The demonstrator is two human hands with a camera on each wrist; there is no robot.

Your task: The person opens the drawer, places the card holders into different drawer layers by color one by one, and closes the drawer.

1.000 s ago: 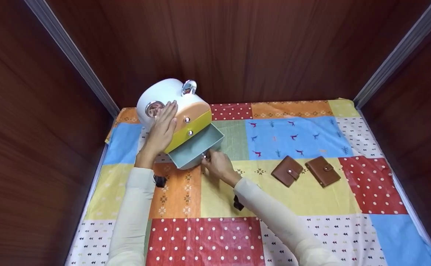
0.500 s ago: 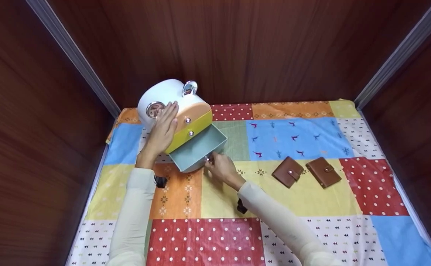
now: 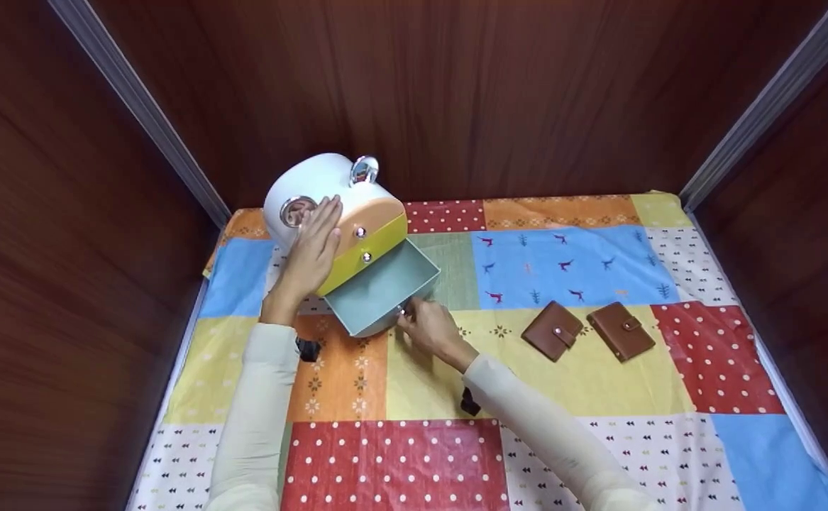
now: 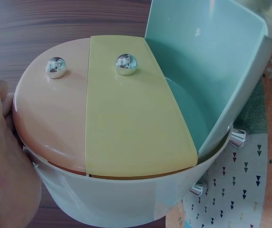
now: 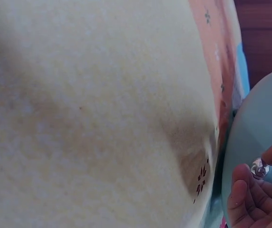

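A small white rounded drawer cabinet point(image 3: 318, 177) stands at the back left, with orange, yellow and green drawers stacked from top to bottom. My left hand point(image 3: 312, 248) rests on its top with straight fingers. The green bottom drawer point(image 3: 378, 287) is pulled out, and its inside looks bare. At its front, my right hand point(image 3: 429, 325) pinches the shiny silver knob point(image 5: 258, 168) between thumb and fingers. The orange drawer point(image 4: 55, 114) and the yellow drawer point(image 4: 131, 123) sit closed, each with a round silver knob.
Two brown leather wallets with snap straps, the left wallet point(image 3: 547, 333) and the right wallet point(image 3: 616, 333), lie to the right on the patchwork tablecloth point(image 3: 399, 461). Dark wood panels point(image 3: 456, 99) enclose the table at the back and sides.
The green drawer has slid further out toward the front right, with my right hand moving along on its knob. My left hand has stayed on the cabinet top.
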